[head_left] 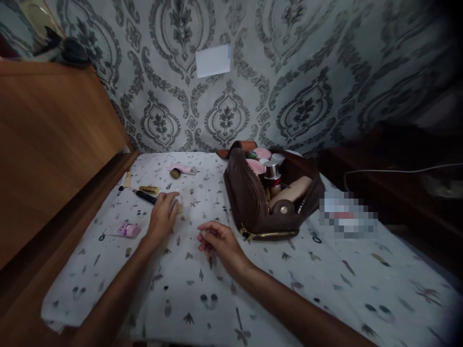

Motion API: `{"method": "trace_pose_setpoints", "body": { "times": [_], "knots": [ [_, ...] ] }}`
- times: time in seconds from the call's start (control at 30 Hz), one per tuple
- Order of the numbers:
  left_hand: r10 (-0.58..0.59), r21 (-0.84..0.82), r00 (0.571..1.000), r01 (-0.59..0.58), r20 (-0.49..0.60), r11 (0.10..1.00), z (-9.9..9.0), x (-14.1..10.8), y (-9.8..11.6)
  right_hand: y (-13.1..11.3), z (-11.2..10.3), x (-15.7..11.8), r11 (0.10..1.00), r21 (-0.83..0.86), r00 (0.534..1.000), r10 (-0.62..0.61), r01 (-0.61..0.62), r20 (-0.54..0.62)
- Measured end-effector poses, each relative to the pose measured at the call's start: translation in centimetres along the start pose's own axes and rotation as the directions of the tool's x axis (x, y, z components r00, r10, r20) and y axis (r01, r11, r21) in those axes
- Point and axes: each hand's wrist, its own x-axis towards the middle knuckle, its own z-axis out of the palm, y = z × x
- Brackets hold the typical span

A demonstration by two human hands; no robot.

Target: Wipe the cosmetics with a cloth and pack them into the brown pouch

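Observation:
My left hand (163,216) is closed around a small clear object with a yellowish part (180,206), low over the printed white cloth (202,318); its kind is hard to make out. Thumb and fingers of my right hand (222,243) come together in a pinch in front of the bag; whatever they hold, if anything, is too small to name. Beside my left hand lie a black pen-like stick (144,196) and a gold tube (148,189). A pink-and-purple tube (125,229) is left of my left forearm. The open brown toiletry bag (249,207) stands right of my right hand.
Inside the bag are a silver-capped bottle (272,171), a beige tube (292,192) and pink items. Farther back lie a pink tube (185,169) and a round-headed brush (175,173). A wooden cabinet (54,135) borders the left; patterned wall behind. A blurred-out object (347,215) lies right.

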Motion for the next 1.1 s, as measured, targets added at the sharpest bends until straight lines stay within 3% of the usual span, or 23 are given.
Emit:
{"method": "trace_pose_setpoints", "body": {
  "times": [0.13,0.2,0.27,0.37,0.47,0.57,0.67,0.93,1.1],
  "knots": [
    [-0.008,0.282,0.991,-0.03,0.135,0.959,1.5,0.4,-0.8,0.9,0.1,0.3,0.997,0.081,1.0,0.005,-0.006,0.01],
    [-0.019,0.326,0.989,-0.03,0.147,0.945,2.0,0.3,-1.0,1.2,-0.2,0.2,0.997,0.077,0.999,-0.015,0.012,0.036],
    [-0.013,0.262,0.991,-0.022,0.131,0.965,2.2,0.2,-1.1,1.5,-0.6,0.1,0.998,0.059,0.997,-0.04,0.037,0.063],
    [0.0,-0.008,0.995,0.0,0.099,1.0,1.8,0.2,-0.6,1.9,-1.0,0.2,0.994,0.068,0.994,-0.09,0.086,0.059],
    [0.039,-0.304,0.987,0.011,0.158,0.953,1.5,-0.4,1.1,2.2,-1.0,0.3,0.983,0.116,0.988,-0.15,0.145,0.042],
    [0.083,-0.442,0.97,0.027,0.229,0.897,1.8,-1.6,2.9,1.8,-1.0,0.1,0.97,0.095,0.966,-0.233,0.223,0.109],
    [0.097,-0.443,0.975,0.002,0.199,0.896,2.7,-2.5,3.5,1.2,-1.1,-0.2,0.965,0.052,0.956,-0.26,0.256,0.132],
    [0.172,-0.328,0.981,-0.134,0.09,0.935,3.7,-3.1,2.7,1.5,-1.6,0.5,0.962,0.047,0.963,-0.269,0.269,-0.002],
    [0.151,-0.326,0.985,-0.117,0.081,0.938,3.7,-3.3,2.4,1.8,-1.8,0.8,0.956,0.01,0.955,-0.294,0.295,-0.04]
  ]
}}
